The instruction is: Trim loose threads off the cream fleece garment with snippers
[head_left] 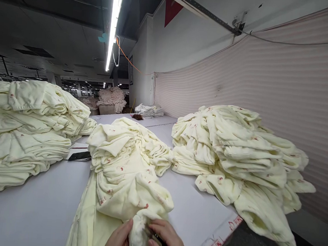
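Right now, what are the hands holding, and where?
Both hands, left hand and right hand, grip the pale yellow garment at its bunched near end.

This is a garment factory floor, a large windowless hall with a dark ceiling and long fluorescent tube lights point(114, 24) running away into the distance. A broad white worktable point(38, 204) carries big stacks of identical pale yellow garments point(235, 151), with more heaps of cloth point(112, 98) on tables farther back. Striped pink fabric point(269, 89) hangs along the right wall.
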`<action>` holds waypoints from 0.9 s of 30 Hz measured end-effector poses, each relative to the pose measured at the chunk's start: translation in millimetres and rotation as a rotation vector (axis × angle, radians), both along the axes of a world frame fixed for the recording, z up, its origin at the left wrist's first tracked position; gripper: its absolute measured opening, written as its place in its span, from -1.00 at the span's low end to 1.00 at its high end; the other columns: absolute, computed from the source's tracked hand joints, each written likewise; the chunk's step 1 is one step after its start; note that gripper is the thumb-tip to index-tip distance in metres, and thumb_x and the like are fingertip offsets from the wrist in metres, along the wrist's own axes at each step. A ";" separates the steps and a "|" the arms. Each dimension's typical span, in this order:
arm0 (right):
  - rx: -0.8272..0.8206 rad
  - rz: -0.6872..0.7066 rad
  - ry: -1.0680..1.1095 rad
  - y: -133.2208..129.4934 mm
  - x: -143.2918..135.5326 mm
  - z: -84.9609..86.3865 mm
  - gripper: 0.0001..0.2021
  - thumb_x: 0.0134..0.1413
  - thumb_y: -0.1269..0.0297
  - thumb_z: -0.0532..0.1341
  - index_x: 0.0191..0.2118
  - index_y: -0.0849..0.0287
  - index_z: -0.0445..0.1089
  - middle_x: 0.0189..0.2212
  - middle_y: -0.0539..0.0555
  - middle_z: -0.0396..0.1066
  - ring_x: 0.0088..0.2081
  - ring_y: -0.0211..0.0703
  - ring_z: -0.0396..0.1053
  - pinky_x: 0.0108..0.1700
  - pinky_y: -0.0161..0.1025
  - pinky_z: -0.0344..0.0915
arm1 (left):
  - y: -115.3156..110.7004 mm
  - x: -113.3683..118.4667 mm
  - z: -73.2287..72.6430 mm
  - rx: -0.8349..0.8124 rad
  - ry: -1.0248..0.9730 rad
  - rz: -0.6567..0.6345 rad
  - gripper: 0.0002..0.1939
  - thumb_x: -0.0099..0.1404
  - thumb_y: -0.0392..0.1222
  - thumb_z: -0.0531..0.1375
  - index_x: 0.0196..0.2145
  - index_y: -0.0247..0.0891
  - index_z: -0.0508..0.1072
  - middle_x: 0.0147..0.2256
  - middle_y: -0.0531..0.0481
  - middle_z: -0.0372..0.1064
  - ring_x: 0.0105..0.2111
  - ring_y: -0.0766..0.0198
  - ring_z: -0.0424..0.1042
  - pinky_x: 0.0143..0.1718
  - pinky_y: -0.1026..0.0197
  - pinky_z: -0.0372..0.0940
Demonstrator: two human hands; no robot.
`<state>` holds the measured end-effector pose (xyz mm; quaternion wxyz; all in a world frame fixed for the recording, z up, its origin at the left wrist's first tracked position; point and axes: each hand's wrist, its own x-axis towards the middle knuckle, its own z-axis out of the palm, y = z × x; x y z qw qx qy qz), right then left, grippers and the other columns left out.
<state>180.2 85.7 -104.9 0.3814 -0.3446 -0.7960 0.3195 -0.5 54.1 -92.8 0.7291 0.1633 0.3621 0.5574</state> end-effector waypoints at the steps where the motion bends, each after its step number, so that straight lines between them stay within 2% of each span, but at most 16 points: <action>1: 0.016 -0.035 -0.032 0.8 -2.3 4.9 -0.72 0.16 0.18 0.16 -0.07 0.15 0.45 -0.08 0.22 0.47 -0.04 -0.03 0.42 0.00 -0.22 0.34 | -0.7 -1.5 -0.4 -0.010 0.013 -0.014 -0.66 0.09 -0.02 0.34 -0.24 -0.32 0.57 -0.34 -0.08 0.60 -0.17 0.08 0.51 -0.19 0.23 0.39; 4: 0.039 -0.060 -0.143 -1.7 -5.6 16.1 -0.74 0.18 0.18 0.14 -0.08 0.12 0.44 -0.15 0.15 0.48 -0.13 -0.09 0.46 -0.08 -0.28 0.38 | -2.2 -2.0 1.2 0.012 -0.068 -0.070 -0.62 0.13 0.04 0.29 -0.24 -0.33 0.58 -0.34 -0.13 0.60 -0.16 0.04 0.51 -0.17 0.18 0.38; 7: 0.113 -0.089 -0.243 -6.3 -11.1 20.8 -0.77 0.16 0.25 0.16 -0.09 0.07 0.44 -0.16 0.08 0.48 -0.21 -0.13 0.49 -0.16 -0.31 0.40 | -1.9 0.4 1.1 0.067 -0.134 -0.057 -0.64 0.17 0.03 0.26 -0.25 -0.34 0.59 -0.33 -0.17 0.59 -0.17 0.02 0.51 -0.16 0.15 0.37; 11: 0.183 -0.123 -0.299 -7.2 -13.3 21.1 -0.78 0.21 0.30 0.09 -0.11 0.03 0.43 -0.19 0.03 0.49 -0.23 -0.16 0.50 -0.20 -0.35 0.41 | 0.9 -1.3 -7.1 0.026 -0.079 -0.067 -0.58 0.10 0.09 0.29 -0.26 -0.34 0.58 -0.31 -0.19 0.58 -0.16 -0.02 0.50 -0.17 0.11 0.38; 15: 0.254 -0.093 -0.387 -4.0 -8.2 21.9 -0.74 0.16 0.27 0.15 -0.03 0.04 0.39 -0.11 0.06 0.48 -0.21 -0.12 0.50 -0.19 -0.29 0.43 | 2.8 -4.9 -10.5 0.045 -0.023 -0.109 -0.49 0.12 0.16 0.25 -0.18 -0.35 0.56 -0.27 -0.20 0.57 -0.14 0.01 0.48 -0.17 0.14 0.36; 18: 0.334 -0.105 -0.462 -4.4 -9.5 22.4 -0.73 0.17 0.29 0.12 -0.01 0.03 0.38 -0.09 0.07 0.48 -0.26 -0.08 0.51 -0.23 -0.22 0.45 | 1.8 -5.5 -6.0 0.079 0.050 -0.105 -0.45 0.10 0.19 0.25 -0.17 -0.36 0.56 -0.25 -0.20 0.56 -0.14 0.03 0.46 -0.17 0.17 0.33; 22: 0.351 -0.129 -0.463 -7.6 -15.4 23.2 -0.73 0.21 0.31 0.06 -0.03 0.03 0.38 -0.11 0.06 0.49 -0.30 -0.11 0.51 -0.27 -0.25 0.43 | -2.0 -6.3 3.3 0.115 0.139 -0.134 -0.39 0.11 0.26 0.20 -0.16 -0.36 0.55 -0.22 -0.22 0.55 -0.14 0.02 0.46 -0.15 0.15 0.31; 25: 0.297 -0.127 -0.411 -5.7 -14.3 27.3 -0.75 0.20 0.31 0.07 -0.05 0.03 0.39 -0.11 0.06 0.48 -0.27 -0.11 0.50 -0.25 -0.24 0.42 | -3.4 -7.8 11.8 0.121 0.218 -0.180 -0.38 0.23 0.26 0.06 -0.11 -0.37 0.52 -0.22 -0.24 0.55 -0.17 0.01 0.47 -0.14 0.09 0.30; 27: 0.209 -0.141 -0.340 -3.0 -10.3 29.4 -0.76 0.23 0.29 0.04 -0.10 0.04 0.42 -0.14 0.06 0.49 -0.22 -0.11 0.49 -0.21 -0.24 0.41 | -1.9 -8.9 18.6 0.161 0.288 -0.155 -0.43 0.29 0.20 0.02 -0.09 -0.35 0.51 -0.19 -0.22 0.54 -0.15 0.01 0.45 -0.11 0.07 0.28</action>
